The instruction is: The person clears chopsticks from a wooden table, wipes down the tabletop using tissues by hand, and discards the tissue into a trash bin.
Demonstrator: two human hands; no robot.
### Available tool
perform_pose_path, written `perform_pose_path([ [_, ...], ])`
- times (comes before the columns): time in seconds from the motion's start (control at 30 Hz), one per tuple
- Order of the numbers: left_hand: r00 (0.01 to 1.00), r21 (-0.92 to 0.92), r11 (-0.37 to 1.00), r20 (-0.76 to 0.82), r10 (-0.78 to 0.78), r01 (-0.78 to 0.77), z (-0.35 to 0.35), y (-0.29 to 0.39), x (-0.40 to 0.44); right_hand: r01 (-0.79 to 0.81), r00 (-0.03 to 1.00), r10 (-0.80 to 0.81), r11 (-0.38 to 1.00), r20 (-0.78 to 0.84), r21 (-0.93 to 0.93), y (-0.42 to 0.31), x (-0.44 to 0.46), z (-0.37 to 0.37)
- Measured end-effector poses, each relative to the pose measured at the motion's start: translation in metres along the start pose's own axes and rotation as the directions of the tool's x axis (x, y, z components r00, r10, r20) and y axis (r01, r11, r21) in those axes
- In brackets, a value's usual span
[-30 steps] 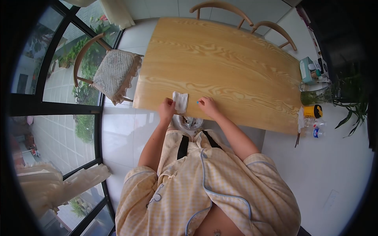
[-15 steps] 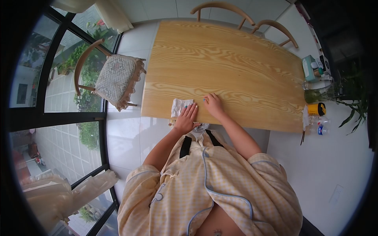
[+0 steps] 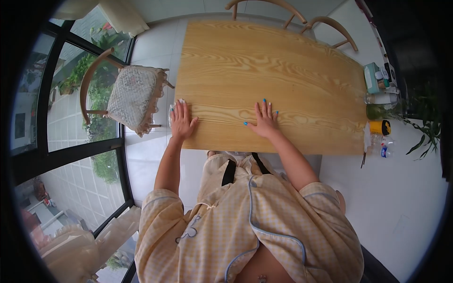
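Note:
My left hand [image 3: 181,122] lies flat at the left edge of the wooden table [image 3: 264,80], fingers stretched out. Beneath it is a white cloth [image 3: 171,113], mostly covered by the hand; only bits show at the fingertips and along the table's edge. My right hand [image 3: 265,121] rests palm down on the tabletop near the front middle, its fingers spread and nothing in it. Blue polish shows on several of its nails.
A chair with a quilted cushion [image 3: 134,96] stands left of the table, beside the glass doors. Two wooden chairs [image 3: 335,29] are at the far side. Along the right edge sit a tissue box [image 3: 371,78], a yellow container [image 3: 379,127] and a plastic bottle [image 3: 385,150].
My left hand has slid left to the table's edge, and the white cloth has moved with it. My right hand has shifted slightly right and its fingers have spread.

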State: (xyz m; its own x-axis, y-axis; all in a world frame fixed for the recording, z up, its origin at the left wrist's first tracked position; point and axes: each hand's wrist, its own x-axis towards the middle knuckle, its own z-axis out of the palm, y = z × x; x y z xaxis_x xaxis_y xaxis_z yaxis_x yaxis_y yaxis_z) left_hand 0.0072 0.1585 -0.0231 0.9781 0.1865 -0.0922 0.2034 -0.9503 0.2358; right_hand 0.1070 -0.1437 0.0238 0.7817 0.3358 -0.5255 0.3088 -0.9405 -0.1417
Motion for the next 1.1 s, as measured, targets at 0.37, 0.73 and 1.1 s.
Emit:
perform_pose_path([
  [0.37,0.903,-0.247,0.893,0.119,0.413,-0.376,0.034,0.177,-0.036,0.099,0.995,-0.103,0.982,0.018,0.158,0.028,0.013,-0.001],
  [0.73,0.733,-0.148,0.729,0.042,0.679,-0.668,0.038,0.196,-0.048,0.219,0.973,-0.230,0.955,0.035,0.200,0.038,0.018,-0.008],
  [1.1,0.995,0.032,0.999,-0.098,-0.020,0.023,0.019,0.063,0.052,0.195,0.975,-0.210,0.965,0.069,0.178,0.038,0.019,-0.006],
])
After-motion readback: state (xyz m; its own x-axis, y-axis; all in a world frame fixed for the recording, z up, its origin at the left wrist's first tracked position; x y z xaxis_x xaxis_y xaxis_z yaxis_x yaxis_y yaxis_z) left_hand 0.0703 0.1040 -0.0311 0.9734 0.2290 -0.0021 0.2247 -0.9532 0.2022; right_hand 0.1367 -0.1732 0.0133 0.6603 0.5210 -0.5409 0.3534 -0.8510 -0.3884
